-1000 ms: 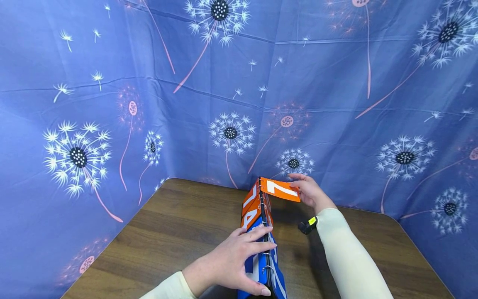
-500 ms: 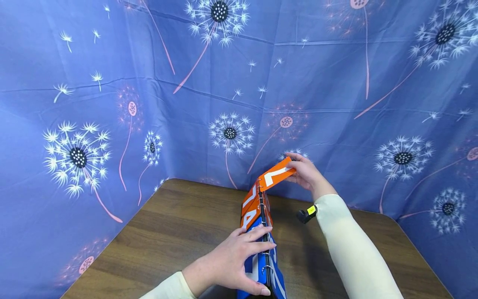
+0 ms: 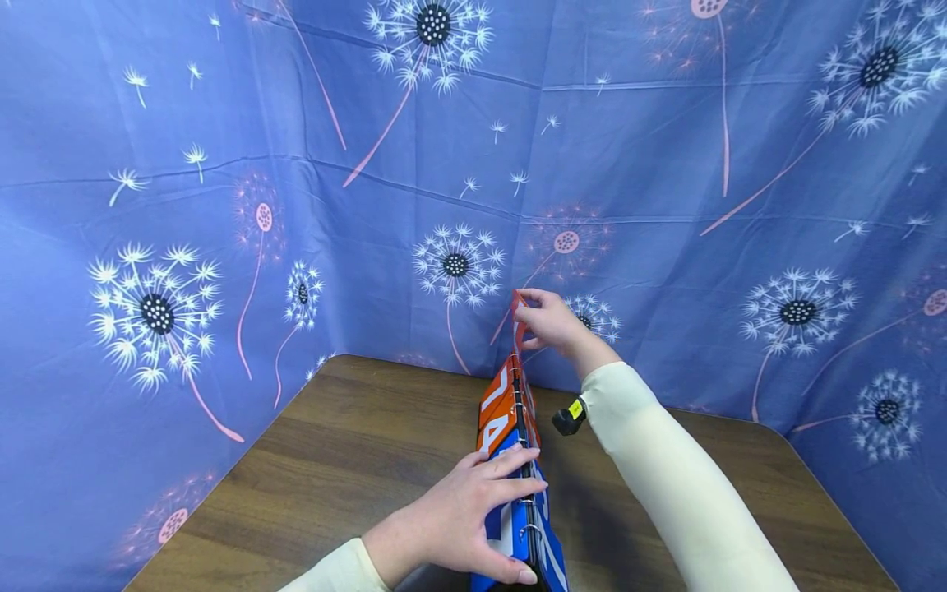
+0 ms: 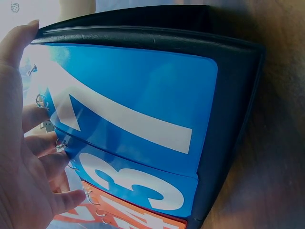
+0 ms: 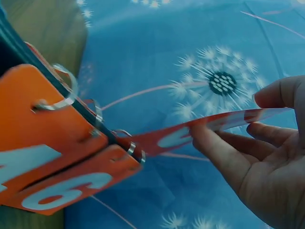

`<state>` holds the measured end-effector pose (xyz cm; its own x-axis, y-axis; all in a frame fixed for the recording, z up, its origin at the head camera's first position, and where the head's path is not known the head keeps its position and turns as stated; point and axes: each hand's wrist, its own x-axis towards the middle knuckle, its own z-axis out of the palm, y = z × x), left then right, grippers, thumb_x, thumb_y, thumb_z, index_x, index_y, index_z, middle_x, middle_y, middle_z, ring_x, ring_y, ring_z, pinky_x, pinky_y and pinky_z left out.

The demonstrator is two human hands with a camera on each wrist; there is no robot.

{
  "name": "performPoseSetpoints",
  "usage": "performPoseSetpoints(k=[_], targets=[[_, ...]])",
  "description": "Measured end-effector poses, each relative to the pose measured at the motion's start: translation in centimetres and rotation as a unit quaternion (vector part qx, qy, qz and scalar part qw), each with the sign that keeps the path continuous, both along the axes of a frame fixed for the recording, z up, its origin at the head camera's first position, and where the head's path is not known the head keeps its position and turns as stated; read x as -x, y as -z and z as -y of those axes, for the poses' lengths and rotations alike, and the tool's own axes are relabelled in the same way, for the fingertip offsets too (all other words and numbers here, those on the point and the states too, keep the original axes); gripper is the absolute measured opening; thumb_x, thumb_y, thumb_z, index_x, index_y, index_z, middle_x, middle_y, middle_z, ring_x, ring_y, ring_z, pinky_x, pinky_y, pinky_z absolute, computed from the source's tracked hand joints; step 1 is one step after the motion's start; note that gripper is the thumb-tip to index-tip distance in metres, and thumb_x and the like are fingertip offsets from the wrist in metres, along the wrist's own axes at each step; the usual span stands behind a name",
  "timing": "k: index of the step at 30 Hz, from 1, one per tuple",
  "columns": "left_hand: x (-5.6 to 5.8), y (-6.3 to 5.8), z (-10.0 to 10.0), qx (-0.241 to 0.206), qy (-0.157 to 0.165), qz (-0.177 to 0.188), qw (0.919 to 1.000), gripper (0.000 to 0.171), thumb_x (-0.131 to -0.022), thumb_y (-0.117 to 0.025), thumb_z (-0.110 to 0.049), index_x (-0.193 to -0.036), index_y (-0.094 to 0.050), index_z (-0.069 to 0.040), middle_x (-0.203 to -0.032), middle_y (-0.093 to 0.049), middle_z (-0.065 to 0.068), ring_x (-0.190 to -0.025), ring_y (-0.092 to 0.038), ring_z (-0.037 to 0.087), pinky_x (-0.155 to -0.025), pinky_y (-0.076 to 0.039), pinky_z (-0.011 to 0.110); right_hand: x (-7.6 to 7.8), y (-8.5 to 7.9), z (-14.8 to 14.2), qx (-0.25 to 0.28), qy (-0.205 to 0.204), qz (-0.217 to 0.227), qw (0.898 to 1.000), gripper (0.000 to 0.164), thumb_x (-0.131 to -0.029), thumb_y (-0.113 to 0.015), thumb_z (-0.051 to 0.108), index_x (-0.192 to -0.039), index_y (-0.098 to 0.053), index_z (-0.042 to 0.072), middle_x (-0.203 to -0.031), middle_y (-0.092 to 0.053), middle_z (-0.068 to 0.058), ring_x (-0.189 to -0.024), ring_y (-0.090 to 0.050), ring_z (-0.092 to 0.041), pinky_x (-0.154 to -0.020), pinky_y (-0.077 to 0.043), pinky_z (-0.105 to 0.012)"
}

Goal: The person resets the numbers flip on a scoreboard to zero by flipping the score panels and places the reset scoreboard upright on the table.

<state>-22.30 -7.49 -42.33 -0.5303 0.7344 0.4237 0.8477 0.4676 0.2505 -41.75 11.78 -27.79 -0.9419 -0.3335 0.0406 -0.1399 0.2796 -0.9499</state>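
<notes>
A flip scoreboard (image 3: 497, 411) stands like a tent on the table, with orange and blue number cards on metal rings along its top ridge. My right hand (image 3: 551, 322) pinches one orange number card (image 5: 164, 140) between thumb and fingers at the far end. That card stands nearly upright above the ridge, seen almost edge-on. My left hand (image 3: 469, 514) rests over the near part of the ridge, fingers spread across the rings and thumb at the near end. The left wrist view shows a blue 7 card (image 4: 143, 90) and a blue 3 card (image 4: 133, 183).
The brown wooden table (image 3: 355, 460) extends on both sides of the scoreboard. Blue cloth (image 3: 385, 271) with dandelion prints hangs behind and at the sides. A small black device (image 3: 568, 418) with a yellow label sits at the right wrist.
My right hand has raised the orange card from the right side and swung it up and left, from sloping outward to nearly upright. The left hand has stayed in place.
</notes>
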Motion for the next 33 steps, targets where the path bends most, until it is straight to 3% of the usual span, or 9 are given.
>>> performPoseSetpoints(k=[5, 10, 13, 16, 18, 22, 25, 29, 33], targets=[[0.0, -0.1, 0.0, 0.0, 0.004, 0.012, 0.9999, 0.086, -0.085, -0.065, -0.077, -0.157, -0.056, -0.032, -0.175, -0.031, -0.008, -0.163, -0.031, 0.015, -0.115, -0.036, 0.065, -0.4, 0.9, 1.7, -0.082, 0.003, -0.022, 0.996, 0.075, -0.1, -0.054, 0.017, -0.17, -0.03, 0.006, -0.146, -0.054, -0.028, -0.114, -0.063, -0.032, -0.09, -0.06, -0.055], [0.0, -0.1, 0.1, -0.001, 0.007, 0.023, 0.9997, 0.085, -0.086, -0.065, -0.076, -0.158, -0.055, -0.032, -0.176, -0.03, -0.009, -0.163, -0.03, 0.014, -0.115, -0.036, 0.066, -0.4, 2.0, 2.5, -0.154, -0.007, -0.074, 0.985, 0.07, -0.099, -0.056, 0.019, -0.164, -0.041, 0.002, -0.135, -0.068, -0.025, -0.085, -0.065, -0.022, -0.079, -0.061, -0.044], [0.0, -0.2, 0.1, -0.002, 0.009, 0.03, 0.9995, 0.084, -0.086, -0.064, -0.075, -0.158, -0.055, -0.033, -0.176, -0.029, -0.01, -0.163, -0.03, 0.014, -0.115, -0.036, 0.068, -0.4, 2.4, 2.8, -0.189, -0.02, -0.119, 0.975, 0.067, -0.096, -0.058, 0.018, -0.16, -0.048, -0.002, -0.139, -0.068, -0.029, -0.105, -0.073, -0.031, -0.088, -0.058, -0.042], [0.0, -0.2, 0.2, -0.001, 0.011, 0.034, 0.9994, 0.084, -0.087, -0.063, -0.075, -0.159, -0.054, -0.033, -0.176, -0.029, -0.01, -0.163, -0.03, 0.015, -0.114, -0.035, 0.069, -0.3, 2.9, 2.9, -0.219, -0.036, -0.147, 0.964, 0.066, -0.095, -0.059, 0.019, -0.158, -0.053, -0.001, -0.146, -0.063, -0.03, -0.134, -0.065, -0.038, -0.101, -0.053, -0.042], [0.0, -0.2, 0.2, -0.002, 0.012, 0.035, 0.9993, 0.083, -0.087, -0.063, -0.075, -0.159, -0.054, -0.033, -0.176, -0.029, -0.01, -0.163, -0.03, 0.015, -0.114, -0.035, 0.069, -0.2, 3.3, 2.9, -0.236, -0.047, -0.157, 0.958, 0.065, -0.094, -0.06, 0.019, -0.157, -0.055, 0.002, -0.147, -0.063, -0.028, -0.138, -0.062, -0.038, -0.1, -0.053, -0.041], [0.0, -0.2, 0.2, -0.004, 0.012, 0.025, 0.9996, 0.084, -0.087, -0.064, -0.074, -0.158, -0.055, -0.032, -0.175, -0.03, -0.009, -0.163, -0.031, 0.015, -0.114, -0.036, 0.068, -0.1, 3.9, 2.7, -0.277, -0.066, -0.177, 0.942, 0.064, -0.094, -0.062, 0.019, -0.157, -0.058, 0.009, -0.129, -0.074, -0.019, -0.088, -0.072, -0.028, -0.076, -0.052, -0.034], [0.0, -0.2, 0.2, -0.003, 0.01, 0.015, 0.9998, 0.085, -0.086, -0.064, -0.075, -0.157, -0.056, -0.031, -0.175, -0.031, -0.009, -0.162, -0.031, 0.015, -0.114, -0.037, 0.067, 0.0, 4.4, 2.5, -0.308, -0.075, -0.176, 0.932, 0.063, -0.095, -0.064, 0.019, -0.158, -0.058, 0.014, -0.093, -0.072, -0.011, -0.053, -0.05, -0.019, -0.06, -0.046, -0.031], [0.0, -0.2, 0.2, -0.001, 0.008, 0.022, 0.9997, 0.085, -0.087, -0.063, -0.076, -0.158, -0.055, -0.032, -0.176, -0.029, -0.01, -0.163, -0.03, 0.015, -0.115, -0.035, 0.068, 0.4, 5.2, 2.1, -0.348, -0.084, -0.169, 0.918, 0.064, -0.094, -0.066, 0.021, -0.157, -0.059, 0.019, -0.071, -0.06, -0.007, -0.047, -0.043, -0.012, -0.054, -0.044, -0.028], [0.0, -0.1, 0.2, 0.0, 0.007, 0.027, 0.9996, 0.084, -0.087, -0.063, -0.075, -0.159, -0.055, -0.032, -0.176, -0.03, -0.009, -0.163, -0.03, 0.015, -0.115, -0.035, 0.069, 0.6, 5.8, 1.8, -0.38, -0.096, -0.185, 0.901, 0.059, -0.094, -0.069, 0.022, -0.152, -0.065, 0.015, -0.1, -0.075, -0.011, -0.069, -0.06, -0.017, -0.07, -0.052, -0.034]])
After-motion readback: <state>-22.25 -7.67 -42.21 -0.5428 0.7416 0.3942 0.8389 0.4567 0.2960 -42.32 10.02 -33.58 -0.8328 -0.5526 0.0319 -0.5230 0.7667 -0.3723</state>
